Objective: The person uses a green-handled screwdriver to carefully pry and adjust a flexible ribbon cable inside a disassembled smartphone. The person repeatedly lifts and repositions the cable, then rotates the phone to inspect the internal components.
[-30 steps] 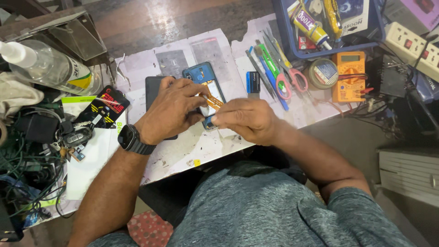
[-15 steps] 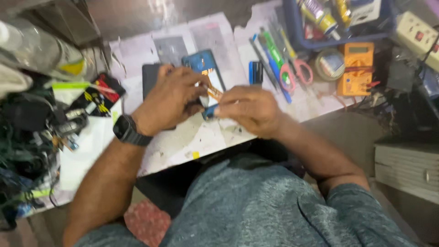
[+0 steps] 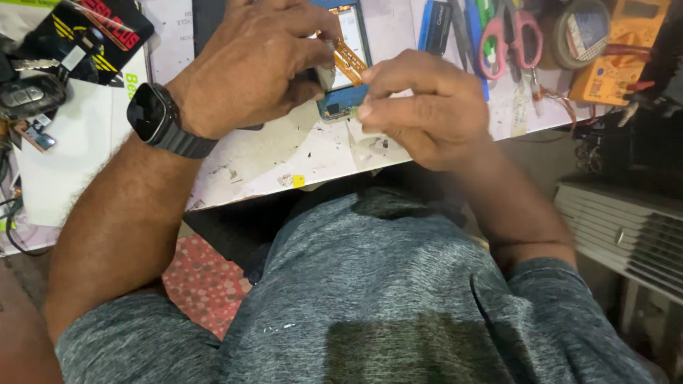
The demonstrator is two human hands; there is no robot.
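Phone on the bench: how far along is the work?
Done: the phone lies opened on the white worktop, its blue frame and inner parts exposed. In hand: the left hand steadies it while the right hand pinches the orange flex strip at its free end. Left: the strip is not seated and the phone is not closed. Scissors lie unused.

even, fairly bright light; soft shadow under left hand; slight motion blur, edges soft, no strong glare.

An opened blue phone lies flat, its orange ribbon cable raised.
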